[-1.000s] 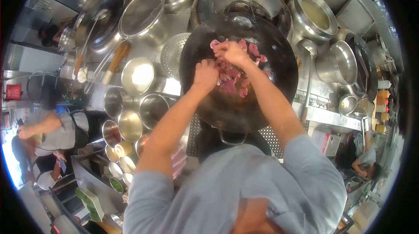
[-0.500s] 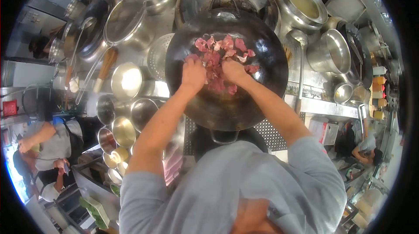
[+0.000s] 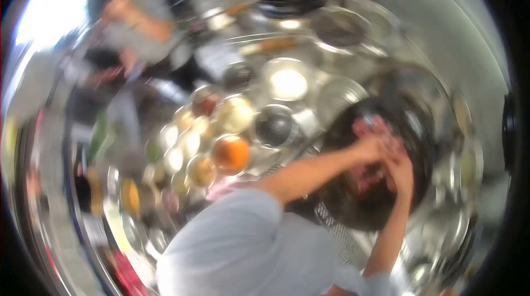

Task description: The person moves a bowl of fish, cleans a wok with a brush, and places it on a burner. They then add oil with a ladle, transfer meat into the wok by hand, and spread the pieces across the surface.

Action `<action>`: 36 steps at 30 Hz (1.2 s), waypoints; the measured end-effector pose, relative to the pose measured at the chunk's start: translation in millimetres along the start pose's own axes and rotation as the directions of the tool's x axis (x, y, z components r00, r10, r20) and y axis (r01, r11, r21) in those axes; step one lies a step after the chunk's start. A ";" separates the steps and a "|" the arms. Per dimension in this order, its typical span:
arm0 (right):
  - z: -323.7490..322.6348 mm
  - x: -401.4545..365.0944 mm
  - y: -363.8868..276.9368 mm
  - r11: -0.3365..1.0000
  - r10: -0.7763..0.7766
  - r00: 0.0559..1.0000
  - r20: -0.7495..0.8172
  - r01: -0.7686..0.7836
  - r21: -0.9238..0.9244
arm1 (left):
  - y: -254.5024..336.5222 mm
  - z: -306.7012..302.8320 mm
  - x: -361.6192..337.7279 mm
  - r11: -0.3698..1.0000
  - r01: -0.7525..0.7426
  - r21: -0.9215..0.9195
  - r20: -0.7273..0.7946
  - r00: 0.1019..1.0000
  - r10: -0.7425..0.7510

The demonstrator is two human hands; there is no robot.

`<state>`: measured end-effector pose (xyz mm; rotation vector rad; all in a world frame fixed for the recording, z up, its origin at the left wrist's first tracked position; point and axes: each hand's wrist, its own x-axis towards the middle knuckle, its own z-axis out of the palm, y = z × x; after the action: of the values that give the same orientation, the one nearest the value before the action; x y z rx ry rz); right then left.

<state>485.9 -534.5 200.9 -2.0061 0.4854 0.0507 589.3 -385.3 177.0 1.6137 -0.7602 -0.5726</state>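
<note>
left hand [image 3: 371, 148] and right hand [image 3: 401, 168] meet amid meat [image 3: 369, 126] in wok [image 3: 353, 208]; grips blurred, cannot tell.

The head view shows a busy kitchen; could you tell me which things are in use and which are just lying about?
In use: left hand, right hand, wok, meat pieces.
Lying about: bowl with orange contents, bright metal bowl, dark bowl.

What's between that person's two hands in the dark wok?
Nothing separate shows in the blurred head view: the left hand and right hand seem to meet, with pink meat just beneath them inside the wok.
</note>
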 end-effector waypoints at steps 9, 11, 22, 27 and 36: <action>-5.2 8.9 52.2 0.827 0.088 0.996 0.004 -0.075 0.558 | -27.3 31.8 -5.1 0.984 0.022 -0.175 -0.247 0.967 -0.066; -10.7 9.6 54.8 0.790 0.093 0.996 0.008 -0.079 0.608 | -29.9 32.5 -2.9 0.987 0.027 -0.160 -0.252 0.965 -0.067; -13.3 -0.2 22.1 0.995 0.095 0.994 -0.055 -0.094 0.034 | -7.1 3.4 -14.2 0.974 0.225 -0.012 0.041 0.974 -0.224; -16.5 5.1 45.8 0.969 -0.227 0.965 -0.129 0.211 -0.131 | -38.8 19.6 -2.6 0.828 -0.205 0.522 -0.016 0.968 0.250; -2.1 11.2 94.2 0.631 -0.380 0.923 0.063 0.309 -0.712 | -60.7 30.6 -13.3 0.432 -0.414 0.801 0.411 0.905 0.106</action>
<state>462.1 -576.8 119.4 -2.8645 0.1114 -0.1156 568.0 -390.5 111.4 2.3005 -1.7316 -0.1479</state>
